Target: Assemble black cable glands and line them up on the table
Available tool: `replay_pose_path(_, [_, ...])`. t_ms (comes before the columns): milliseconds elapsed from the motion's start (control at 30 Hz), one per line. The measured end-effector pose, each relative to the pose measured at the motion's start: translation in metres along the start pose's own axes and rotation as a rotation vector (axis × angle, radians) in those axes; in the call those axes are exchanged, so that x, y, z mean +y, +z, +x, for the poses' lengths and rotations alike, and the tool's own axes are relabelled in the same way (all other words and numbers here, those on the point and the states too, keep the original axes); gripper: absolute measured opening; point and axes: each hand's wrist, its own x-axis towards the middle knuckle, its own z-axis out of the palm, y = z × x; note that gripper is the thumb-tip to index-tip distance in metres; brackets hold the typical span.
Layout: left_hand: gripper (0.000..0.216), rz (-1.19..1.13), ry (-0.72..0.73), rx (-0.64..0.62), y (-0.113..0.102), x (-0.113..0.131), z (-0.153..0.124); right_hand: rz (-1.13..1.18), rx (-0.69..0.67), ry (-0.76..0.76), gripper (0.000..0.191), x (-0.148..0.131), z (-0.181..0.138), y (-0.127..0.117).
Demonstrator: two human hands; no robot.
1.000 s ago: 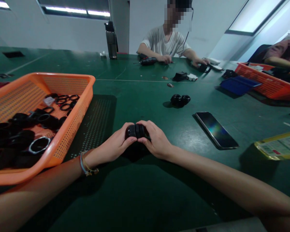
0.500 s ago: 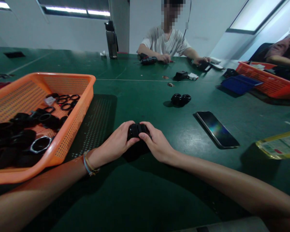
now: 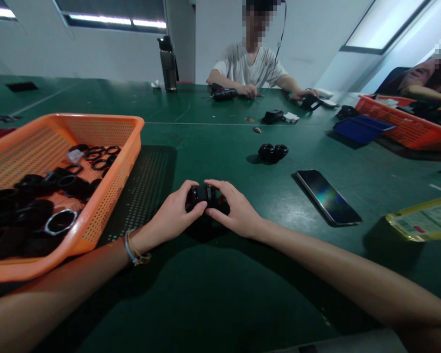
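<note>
In front of me a black cylindrical part (image 3: 199, 194) with a ridged band is held just above the green table. My left hand (image 3: 182, 206) grips its left end between thumb and fingers. Around the right end curl the thumb and fingertips of my right hand (image 3: 237, 208), with a dark gap between part and palm. What exactly the part is, I cannot make out. Two similar glossy black parts (image 3: 272, 153) stand side by side farther off. To my left, an orange perforated basket (image 3: 127, 162) holds several black rings, black cylindrical pieces and a silver-edged ring (image 3: 61, 222).
Right of my hands lies a smartphone (image 3: 327, 197), with a yellow-edged pack (image 3: 422, 218) beyond it. A blue tray (image 3: 363, 128) and another orange basket (image 3: 407, 125) sit at the far right. Across the table, a person (image 3: 252, 68) sits near a power screwdriver (image 3: 224, 94) and a bottle (image 3: 168, 66).
My right hand has loosened and spread round the part's right end, showing more of the ridged band. Both hands and the part have shifted slightly left.
</note>
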Motion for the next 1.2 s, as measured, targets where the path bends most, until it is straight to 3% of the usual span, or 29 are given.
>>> replay_pose_path(200, [0.032,-0.033,0.036,0.032,0.001,-0.003,0.001,0.001,-0.016,0.064,0.043,0.000,0.003,0.001])
replay_pose_path(400, [0.035,-0.127,0.067,0.080,0.004,-0.007,0.000,0.107,0.043,0.185,0.038,0.001,0.005,-0.001])
replay_pose_path(667, [0.039,-0.178,0.152,0.053,0.005,-0.007,-0.001,0.171,0.134,0.312,0.034,0.012,0.007,-0.002])
replay_pose_path(800, [0.042,-0.158,0.197,-0.009,0.006,-0.007,-0.003,0.210,0.351,0.361,0.038,0.040,0.014,-0.015])
replay_pose_path(933, [0.041,-0.103,0.239,-0.035,0.007,-0.009,-0.004,0.044,0.696,0.374,0.041,0.072,0.018,-0.040])
replay_pose_path(1200, [0.040,0.007,0.278,-0.109,0.007,-0.008,-0.004,-0.297,1.052,0.462,0.049,0.124,0.013,-0.087])
